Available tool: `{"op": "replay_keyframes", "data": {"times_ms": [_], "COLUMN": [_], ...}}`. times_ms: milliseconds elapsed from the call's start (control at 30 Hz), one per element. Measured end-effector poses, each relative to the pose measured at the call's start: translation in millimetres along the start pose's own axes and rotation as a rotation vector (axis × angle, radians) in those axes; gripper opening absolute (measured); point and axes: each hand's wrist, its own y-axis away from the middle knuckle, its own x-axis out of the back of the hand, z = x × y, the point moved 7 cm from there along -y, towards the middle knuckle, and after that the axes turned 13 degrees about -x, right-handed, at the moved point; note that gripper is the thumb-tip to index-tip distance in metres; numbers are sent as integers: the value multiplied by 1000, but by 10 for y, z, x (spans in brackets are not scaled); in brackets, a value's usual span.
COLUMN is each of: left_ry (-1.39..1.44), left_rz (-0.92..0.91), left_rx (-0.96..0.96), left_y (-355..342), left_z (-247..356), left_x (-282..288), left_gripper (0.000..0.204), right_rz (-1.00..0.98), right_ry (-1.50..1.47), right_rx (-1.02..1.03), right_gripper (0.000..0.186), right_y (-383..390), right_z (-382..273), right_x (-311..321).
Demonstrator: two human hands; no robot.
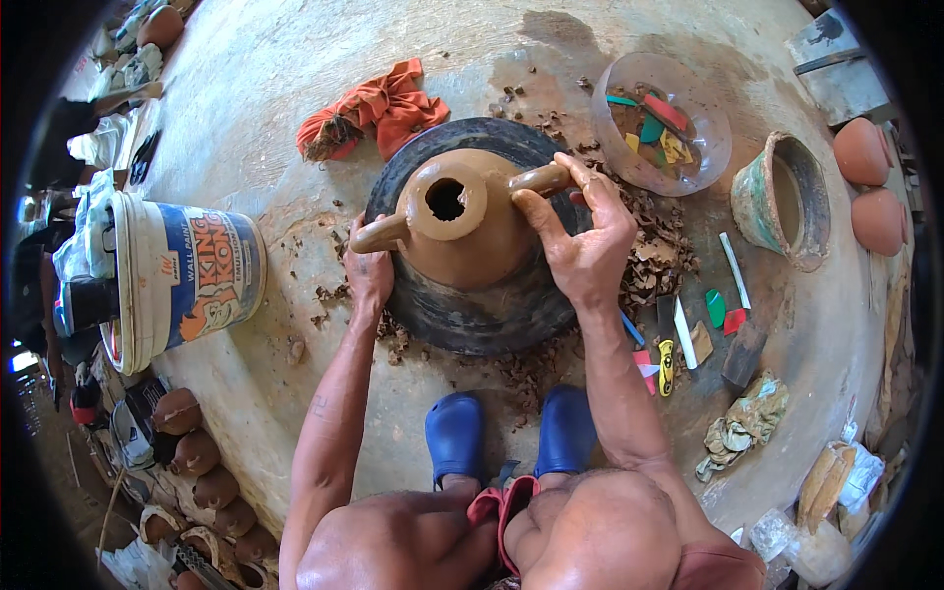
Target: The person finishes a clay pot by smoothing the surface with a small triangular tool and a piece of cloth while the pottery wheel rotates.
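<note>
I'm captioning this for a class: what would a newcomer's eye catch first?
Probably the brown clay pot with its dark open mouth, central on a black turntable, the right hand at its right handle, the left hand by its left. Then the crumpled orange cloth beyond, and the white-and-blue bucket at left.

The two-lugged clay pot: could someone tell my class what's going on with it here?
A seated or squatting person has both hands at the glossy brown clay pot, which stands on a dark round turntable. The right hand has thumb and fingers on the right lug; the left hand is at the left lug, its exact grip partly hidden. Clay shavings lie scattered around the turntable.
</note>
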Motion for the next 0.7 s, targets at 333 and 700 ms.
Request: {"op": "replay_keyframes", "data": {"times_ms": [333, 700], "left_ry": [-3, 17], "left_rz": [15, 12], "left_rx": [-21, 4], "left_y": [-48, -46], "left_z": [101, 12], "left_x": [-23, 28], "left_gripper": [45, 42], "right_rz": [9, 111], "right_ry": [-106, -116], "right_rx": [58, -76], "right_gripper": [49, 54], "right_y": [21, 56], "right_z": [344, -7], "right_x": [54, -53]}}
